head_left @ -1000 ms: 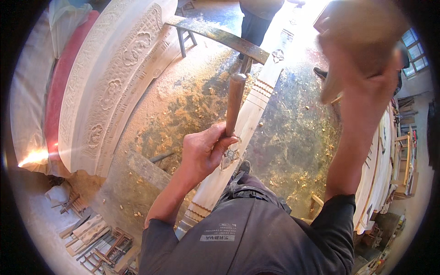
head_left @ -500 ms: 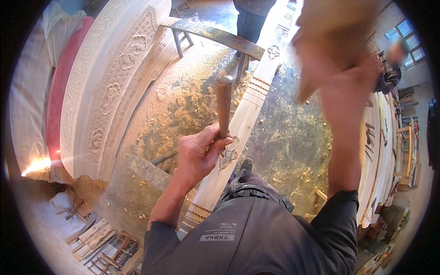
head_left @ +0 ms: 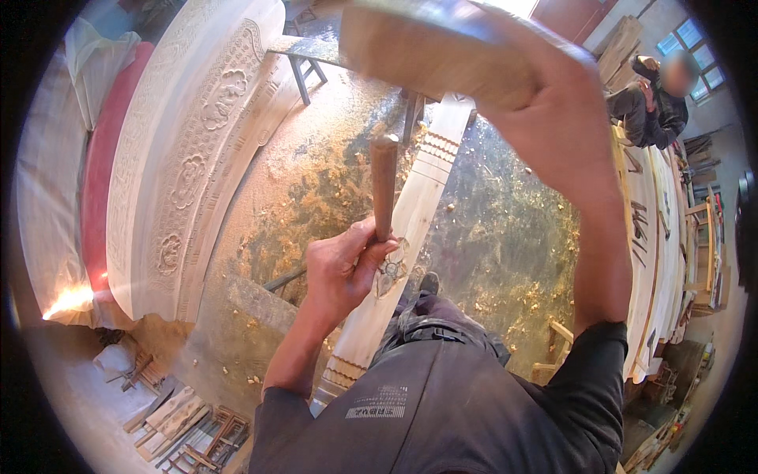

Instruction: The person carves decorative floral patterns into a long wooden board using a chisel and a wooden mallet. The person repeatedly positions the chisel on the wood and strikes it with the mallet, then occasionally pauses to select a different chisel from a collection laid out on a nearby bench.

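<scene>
My left hand (head_left: 339, 268) is closed round an upright chisel with a wooden handle (head_left: 383, 186), held over a carved flower (head_left: 392, 270) on a long pale board (head_left: 430, 178) with notched bands. The chisel's tip is hidden by my fingers. My right hand (head_left: 553, 118) grips a big wooden block-like mallet (head_left: 426, 51), smeared by motion and raised above and beyond the chisel's top, covering the board's far end.
Large carved pale panels (head_left: 197, 158) stand at left beside a red piece (head_left: 106, 158). A trestle bench (head_left: 304, 71) is behind. At upper right a co-worker (head_left: 655, 110) sits near stacked boards (head_left: 651, 276). Shavings cover the floor; wood offcuts (head_left: 170, 419) lie lower left.
My right hand has swung the mallet leftward from the upper right to over the board. The co-worker at right shows more fully. My left hand and chisel have barely moved.
</scene>
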`<state>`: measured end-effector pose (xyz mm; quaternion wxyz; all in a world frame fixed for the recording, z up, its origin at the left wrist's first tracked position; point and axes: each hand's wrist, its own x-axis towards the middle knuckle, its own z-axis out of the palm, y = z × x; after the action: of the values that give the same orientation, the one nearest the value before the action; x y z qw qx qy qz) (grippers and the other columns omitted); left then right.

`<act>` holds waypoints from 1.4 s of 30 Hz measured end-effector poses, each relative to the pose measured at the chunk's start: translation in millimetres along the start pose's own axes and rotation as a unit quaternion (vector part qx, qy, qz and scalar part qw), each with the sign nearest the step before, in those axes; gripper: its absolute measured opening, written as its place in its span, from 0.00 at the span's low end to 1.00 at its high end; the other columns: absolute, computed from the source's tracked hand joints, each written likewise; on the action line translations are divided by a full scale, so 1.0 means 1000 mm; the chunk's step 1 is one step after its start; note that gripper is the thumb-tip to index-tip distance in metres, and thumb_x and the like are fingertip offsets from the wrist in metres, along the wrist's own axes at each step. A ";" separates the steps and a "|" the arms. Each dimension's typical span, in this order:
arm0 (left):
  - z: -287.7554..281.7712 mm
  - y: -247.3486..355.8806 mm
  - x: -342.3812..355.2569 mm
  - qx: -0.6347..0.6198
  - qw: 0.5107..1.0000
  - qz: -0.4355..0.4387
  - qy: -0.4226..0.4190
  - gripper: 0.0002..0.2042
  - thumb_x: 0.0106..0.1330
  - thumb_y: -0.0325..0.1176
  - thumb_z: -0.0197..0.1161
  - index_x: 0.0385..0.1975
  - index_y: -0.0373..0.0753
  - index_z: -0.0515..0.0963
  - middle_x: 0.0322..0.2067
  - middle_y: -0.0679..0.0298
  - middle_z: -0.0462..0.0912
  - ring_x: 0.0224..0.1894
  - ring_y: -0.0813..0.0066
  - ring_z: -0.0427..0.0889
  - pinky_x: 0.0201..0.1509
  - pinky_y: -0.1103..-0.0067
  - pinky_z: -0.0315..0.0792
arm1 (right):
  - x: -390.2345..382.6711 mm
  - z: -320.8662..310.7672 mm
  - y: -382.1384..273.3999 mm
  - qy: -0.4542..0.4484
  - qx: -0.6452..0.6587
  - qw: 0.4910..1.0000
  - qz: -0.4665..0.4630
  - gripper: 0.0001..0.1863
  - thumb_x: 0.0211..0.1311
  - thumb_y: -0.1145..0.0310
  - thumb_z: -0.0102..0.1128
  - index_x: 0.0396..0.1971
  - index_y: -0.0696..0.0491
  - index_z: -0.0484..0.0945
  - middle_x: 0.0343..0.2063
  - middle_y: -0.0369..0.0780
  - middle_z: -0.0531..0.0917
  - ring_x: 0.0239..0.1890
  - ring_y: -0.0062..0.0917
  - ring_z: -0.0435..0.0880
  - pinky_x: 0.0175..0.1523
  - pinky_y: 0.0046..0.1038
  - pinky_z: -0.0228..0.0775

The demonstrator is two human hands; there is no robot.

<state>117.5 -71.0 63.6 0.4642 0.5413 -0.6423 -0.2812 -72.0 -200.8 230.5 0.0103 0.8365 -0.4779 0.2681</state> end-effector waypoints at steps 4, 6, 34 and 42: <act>0.002 -0.002 0.001 0.004 1.000 0.009 -0.006 0.05 0.67 0.22 0.69 0.40 0.32 0.83 0.31 0.61 0.89 0.33 0.78 0.88 0.39 0.79 0.81 | -0.007 0.007 0.042 0.090 0.379 0.921 -0.004 0.24 0.59 0.69 0.72 0.57 0.55 0.81 0.45 0.41 0.88 0.44 0.23 0.88 0.49 0.29 0.82; 0.002 -0.004 0.000 0.006 1.000 -0.003 -0.008 0.05 0.67 0.21 0.69 0.40 0.32 0.83 0.31 0.61 0.89 0.33 0.78 0.88 0.39 0.79 0.81 | -0.024 0.025 0.038 0.072 0.060 0.995 -0.040 0.21 0.64 0.62 0.71 0.57 0.45 0.83 0.39 0.37 0.91 0.35 0.19 0.90 0.39 0.20 0.83; 0.003 -0.010 0.000 0.017 1.000 -0.021 -0.007 0.03 0.68 0.21 0.67 0.39 0.30 0.82 0.30 0.59 0.88 0.34 0.75 0.89 0.39 0.78 0.82 | -0.024 0.030 0.028 0.079 -0.036 0.987 -0.137 0.35 0.52 0.77 0.69 0.61 0.31 0.81 0.44 0.36 0.89 0.40 0.37 0.90 0.45 0.35 0.82; -0.002 -0.027 -0.006 -0.206 0.967 -0.076 0.130 0.08 0.78 0.27 0.59 0.51 0.32 0.75 0.39 0.58 0.86 0.42 0.69 0.89 0.43 0.76 0.84 | -0.073 0.042 0.082 0.082 0.224 0.958 0.160 0.28 0.51 0.64 0.79 0.51 0.60 0.82 0.39 0.43 0.89 0.40 0.26 0.88 0.46 0.29 0.79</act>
<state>131.1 -71.8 39.7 0.6227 0.5131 -0.4618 -0.3685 -148.1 -199.0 141.6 -0.1810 0.7048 -0.5311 0.4340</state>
